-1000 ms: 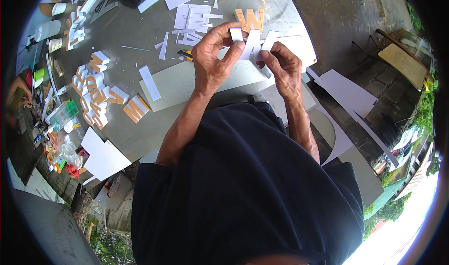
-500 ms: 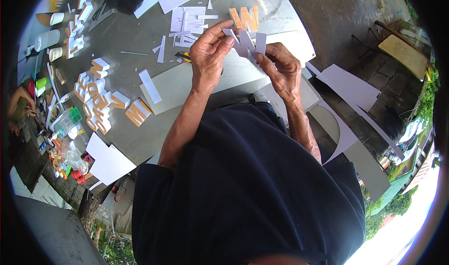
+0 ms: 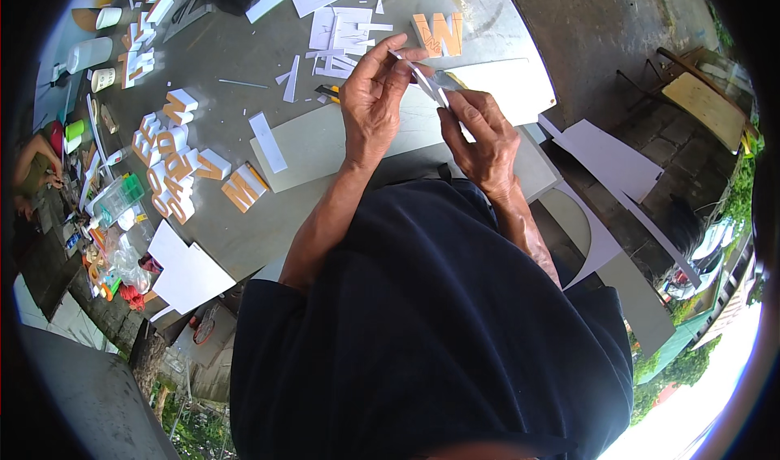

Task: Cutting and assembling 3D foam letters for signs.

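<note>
Between my two hands a thin white cut-out letter is turned almost edge-on. My left hand pinches its upper left end with thumb and fingers. Its lower right end is gripped by the thumb and fingers of my right hand. Just beyond the hands stands a thick block letter with an orange face and white sides. A utility knife with yellow and black on it lies beside my left hand, partly hidden by it. Under my hands is a pale flat board on the grey table.
White offcuts lie heaped beyond my left hand. More orange-faced block letters are grouped at the left. Cups and a bottle line the far left edge. White sheets lie to the right. Another person's arm shows far left.
The white letter has turned from showing its broad face to nearly edge-on. My right hand has rolled and moved slightly down and left; both hands still hold the letter.
</note>
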{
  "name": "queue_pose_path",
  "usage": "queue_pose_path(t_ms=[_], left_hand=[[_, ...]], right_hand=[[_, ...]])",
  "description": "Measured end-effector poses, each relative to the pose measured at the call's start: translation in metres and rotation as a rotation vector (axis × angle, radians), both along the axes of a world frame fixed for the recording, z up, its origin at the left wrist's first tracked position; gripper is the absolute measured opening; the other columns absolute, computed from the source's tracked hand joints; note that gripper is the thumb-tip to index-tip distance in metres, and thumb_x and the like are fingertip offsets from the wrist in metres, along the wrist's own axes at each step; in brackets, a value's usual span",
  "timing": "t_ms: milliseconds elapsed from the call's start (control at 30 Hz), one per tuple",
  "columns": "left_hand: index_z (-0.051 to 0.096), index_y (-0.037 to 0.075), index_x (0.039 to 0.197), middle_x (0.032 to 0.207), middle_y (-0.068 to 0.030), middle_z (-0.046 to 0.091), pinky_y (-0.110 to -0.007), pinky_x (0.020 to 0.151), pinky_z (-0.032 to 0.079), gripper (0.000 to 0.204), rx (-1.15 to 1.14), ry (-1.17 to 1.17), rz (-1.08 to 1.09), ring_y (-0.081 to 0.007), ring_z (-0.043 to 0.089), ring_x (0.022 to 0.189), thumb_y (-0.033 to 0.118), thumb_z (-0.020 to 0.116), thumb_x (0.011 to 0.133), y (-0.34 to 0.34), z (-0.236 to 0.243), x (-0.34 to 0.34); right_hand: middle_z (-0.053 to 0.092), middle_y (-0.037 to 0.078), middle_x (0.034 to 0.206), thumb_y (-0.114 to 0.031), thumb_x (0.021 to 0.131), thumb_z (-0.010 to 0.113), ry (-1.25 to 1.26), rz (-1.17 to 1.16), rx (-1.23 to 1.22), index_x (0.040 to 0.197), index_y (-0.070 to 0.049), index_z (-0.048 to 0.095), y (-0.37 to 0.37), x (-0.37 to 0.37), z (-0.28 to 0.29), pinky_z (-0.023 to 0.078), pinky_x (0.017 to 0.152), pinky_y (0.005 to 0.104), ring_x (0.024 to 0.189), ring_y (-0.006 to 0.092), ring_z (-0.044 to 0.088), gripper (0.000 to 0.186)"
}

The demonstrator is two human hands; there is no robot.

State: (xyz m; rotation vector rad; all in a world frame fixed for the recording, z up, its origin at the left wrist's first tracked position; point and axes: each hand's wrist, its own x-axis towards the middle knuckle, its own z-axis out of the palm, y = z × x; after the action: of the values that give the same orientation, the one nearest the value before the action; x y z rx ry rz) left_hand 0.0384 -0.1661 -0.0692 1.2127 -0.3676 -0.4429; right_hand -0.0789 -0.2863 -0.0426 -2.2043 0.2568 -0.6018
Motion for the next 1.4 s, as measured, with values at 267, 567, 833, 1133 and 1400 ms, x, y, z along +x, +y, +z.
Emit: queue_pose_path(t_ms=[267, 567, 833, 1133, 1400], left_hand=[[0.06, -0.005, 0.131, 0.108, -0.0186, 0.074, -0.033, 0.083, 0.061, 0.035, 0.215, 0.045, -0.048, -0.0225, 0.073, 0.094, 0.015, 0.062, 0.102, 0.001, -0.012, 0.004], [0.046, 0.001, 0.145, 0.135, -0.0324, 0.056, -0.054, 0.086, 0.058, 0.073, 0.752, -0.618, 0.095, -0.0501, 0.063, 0.112, 0.038, 0.075, 0.089, -0.071, -0.065, 0.026], [0.041, 0.01, 0.148, 0.157, -0.0303, 0.02, -0.051, 0.093, 0.055, 0.092, 1.361, -0.604, -0.187, -0.0522, 0.044, 0.129, 0.04, 0.085, 0.073, -0.128, -0.08, 0.028], [0.048, 0.005, 0.144, 0.127, -0.0112, 0.061, -0.051, 0.103, 0.048, 0.067, -0.156, 0.545, -0.301, -0.0306, 0.058, 0.123, 0.009, 0.066, 0.079, -0.044, -0.06, 0.039], [0.041, 0.0, 0.147, 0.133, -0.0137, 0.059, -0.039, 0.104, 0.054, 0.059, -0.652, 0.769, -0.234, -0.0256, 0.062, 0.121, 0.01, 0.066, 0.094, 0.014, -0.067, 0.03]], right_hand=[[0.066, 0.013, 0.108, -0.011, 0.091, 0.074, 0.17, 0.061, 0.482, 0.12, 0.002, 0.068, -0.001, 0.0, -0.008, 0.057, 0.071, 0.0331, 0.084, 0.02, 0.069, 0.032], [0.07, 0.012, 0.084, -0.025, 0.101, 0.062, 0.169, -0.324, 1.064, 0.1, 0.005, 0.069, -0.043, -0.019, -0.052, 0.059, 0.066, 0.0328, 0.072, 0.0183, 0.068, 0.031], [0.069, 0.013, 0.084, -0.022, 0.101, 0.056, 0.117, -0.442, 0.992, 0.101, 0.006, 0.068, -0.071, -0.027, -0.065, 0.06, 0.065, 0.0344, 0.072, 0.0188, 0.069, 0.03], [0.068, 0.023, 0.113, -0.009, 0.091, 0.06, 0.192, -0.427, 0.031, 0.119, 0.002, 0.067, -0.049, 0.022, -0.018, 0.057, 0.076, 0.0428, 0.082, 0.038, 0.071, 0.031], [0.057, 0.025, 0.133, -0.013, 0.093, 0.065, 0.4, 0.076, -0.127, 0.13, 0.004, 0.059, 0.026, 0.057, 0.01, 0.059, 0.08, 0.0488, 0.095, 0.0441, 0.07, 0.041]])
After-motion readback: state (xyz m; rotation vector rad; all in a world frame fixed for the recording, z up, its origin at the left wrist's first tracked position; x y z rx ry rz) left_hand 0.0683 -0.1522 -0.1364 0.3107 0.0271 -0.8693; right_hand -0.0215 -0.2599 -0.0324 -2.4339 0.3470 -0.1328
